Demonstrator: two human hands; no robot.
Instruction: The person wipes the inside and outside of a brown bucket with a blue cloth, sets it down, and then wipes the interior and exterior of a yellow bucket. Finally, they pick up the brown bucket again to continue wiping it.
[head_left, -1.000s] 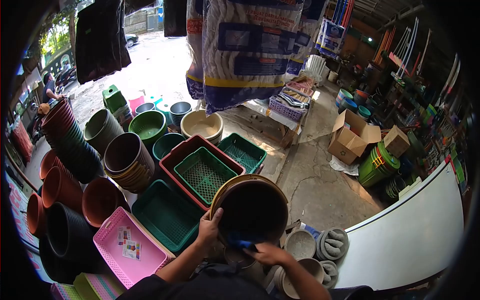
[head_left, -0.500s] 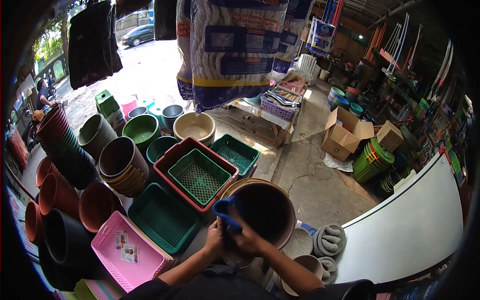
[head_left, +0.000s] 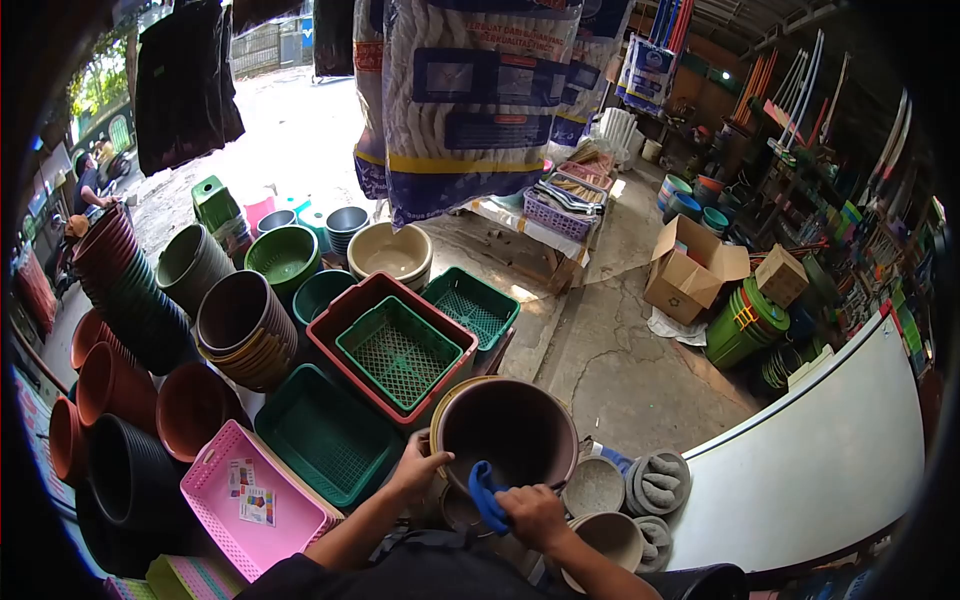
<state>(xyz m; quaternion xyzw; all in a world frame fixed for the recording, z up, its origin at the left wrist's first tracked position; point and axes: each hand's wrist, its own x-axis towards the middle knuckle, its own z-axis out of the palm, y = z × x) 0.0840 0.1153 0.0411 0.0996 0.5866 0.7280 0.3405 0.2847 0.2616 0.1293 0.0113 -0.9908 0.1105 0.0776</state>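
Note:
A brown bucket (head_left: pixel 505 435) with a yellowish rim stands in front of me, its dark mouth facing up. My left hand (head_left: pixel 418 468) is closed on the left side of its rim, thumb toward the opening. A blue cloth (head_left: pixel 487 497) hangs from my right hand (head_left: pixel 535 514), which is closed around it at the near right edge of the bucket. The inside of the bucket is too dark to make out.
Left of the bucket are a green basin (head_left: pixel 325 440), a pink basket (head_left: pixel 250 510) and a red basin (head_left: pixel 395 400) holding a green basket. Stacked pots (head_left: pixel 245 325) stand farther left. Grey stone mortars (head_left: pixel 660 480) and a white panel (head_left: pixel 800 460) lie to the right. Packaged mops (head_left: pixel 475 110) hang ahead.
My hands have moved apart: the left has gone from beside the cloth to the bucket's rim, the right has carried the cloth right and nearer. The bucket sits slightly lower in view.

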